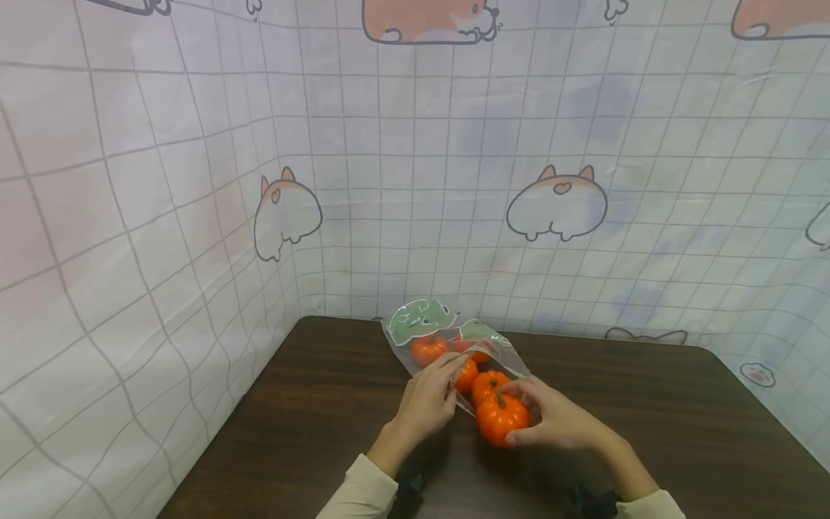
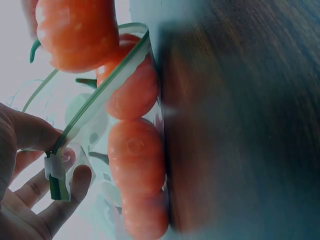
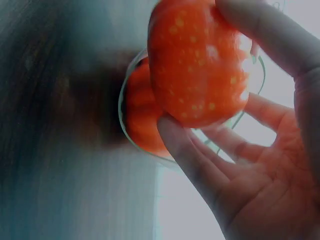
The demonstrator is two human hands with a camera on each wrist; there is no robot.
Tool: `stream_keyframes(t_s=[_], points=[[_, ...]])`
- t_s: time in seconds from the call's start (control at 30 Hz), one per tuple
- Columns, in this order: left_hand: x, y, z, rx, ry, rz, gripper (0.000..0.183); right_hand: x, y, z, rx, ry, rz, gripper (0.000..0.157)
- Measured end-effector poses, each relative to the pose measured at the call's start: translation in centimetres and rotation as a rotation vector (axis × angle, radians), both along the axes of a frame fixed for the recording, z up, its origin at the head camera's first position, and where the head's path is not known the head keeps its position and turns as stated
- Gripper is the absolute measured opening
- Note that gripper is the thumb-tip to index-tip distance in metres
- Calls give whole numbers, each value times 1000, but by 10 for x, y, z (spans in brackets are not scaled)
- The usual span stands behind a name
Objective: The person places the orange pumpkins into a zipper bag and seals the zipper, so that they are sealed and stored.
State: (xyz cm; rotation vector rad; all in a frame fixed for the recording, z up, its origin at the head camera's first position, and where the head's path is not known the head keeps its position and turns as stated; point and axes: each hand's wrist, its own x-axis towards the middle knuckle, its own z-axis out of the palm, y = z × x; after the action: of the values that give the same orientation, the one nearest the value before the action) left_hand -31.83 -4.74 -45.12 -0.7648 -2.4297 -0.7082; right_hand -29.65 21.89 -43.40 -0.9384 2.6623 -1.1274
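A clear zip bag (image 1: pixel 397 339) with green printed patches lies on the table, its mouth toward me. Inside it are several small orange pumpkins (image 1: pixel 428 350) with green stems. My left hand (image 1: pixel 424 405) pinches the bag's rim beside the white slider (image 2: pixel 54 167), so the mouth gapes. My right hand (image 1: pixel 565 420) holds another pumpkin (image 1: pixel 503 421) between thumb and fingers, just outside the bag's mouth. In the right wrist view that held pumpkin (image 3: pixel 197 65) shows yellow specks and partly covers a pumpkin (image 3: pixel 142 107) within the round opening.
The dark wooden table (image 1: pixel 324 404) runs to both sides of the bag. Behind and to the left hangs a white gridded curtain (image 1: pixel 415 202) with cartoon dogs, meeting the table's back edge. Blurred dark objects (image 1: pixel 593 501) sit by the wrists.
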Motion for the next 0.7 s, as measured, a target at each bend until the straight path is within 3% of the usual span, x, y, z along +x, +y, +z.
stream_keyframes(t_s=[0.23,0.53,0.7], points=[[1,1,0,-7,22,-7,64,-4,-9,-8,39,129,-158,71],[3,3,1,-24,31,0,65,-1,-24,-12,113,218,-391,80],[3,5,-2,-32,35,-4,62,-1,-31,-16,156,269,-421,80]])
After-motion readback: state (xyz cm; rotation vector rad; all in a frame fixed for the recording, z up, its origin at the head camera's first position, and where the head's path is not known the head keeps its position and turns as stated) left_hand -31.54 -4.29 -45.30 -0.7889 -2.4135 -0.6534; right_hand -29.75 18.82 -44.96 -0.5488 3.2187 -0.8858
